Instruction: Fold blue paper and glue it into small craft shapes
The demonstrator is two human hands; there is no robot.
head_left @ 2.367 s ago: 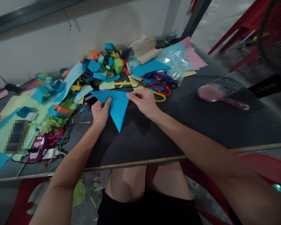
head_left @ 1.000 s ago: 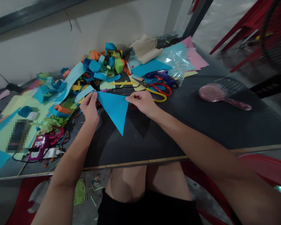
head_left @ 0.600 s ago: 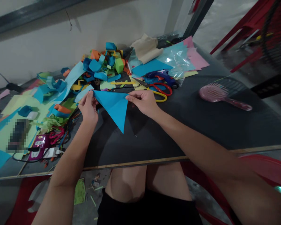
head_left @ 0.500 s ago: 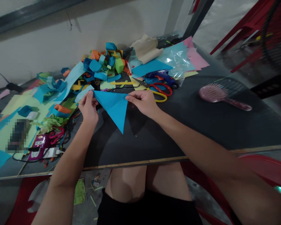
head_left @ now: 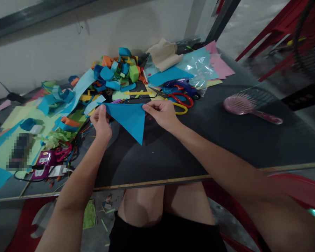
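A blue paper triangle (head_left: 131, 119) hangs point-down just above the dark table (head_left: 212, 140). My left hand (head_left: 102, 122) pinches its left top corner. My right hand (head_left: 161, 113) pinches the right top corner, fingers closed on the edge. The paper's top edge is stretched level between both hands.
A heap of folded coloured paper pieces (head_left: 115, 71) lies behind the hands. Red and yellow scissors (head_left: 180, 101) and a blue glue gun (head_left: 181, 85) sit right of it. A pink hairbrush (head_left: 248, 108) lies far right. Paper sheets, scraps and a purple device (head_left: 43, 164) cover the left.
My left hand slid from the triangle's middle out to its left corner. The triangle has since risen slightly and its top edge is now pulled straighter.
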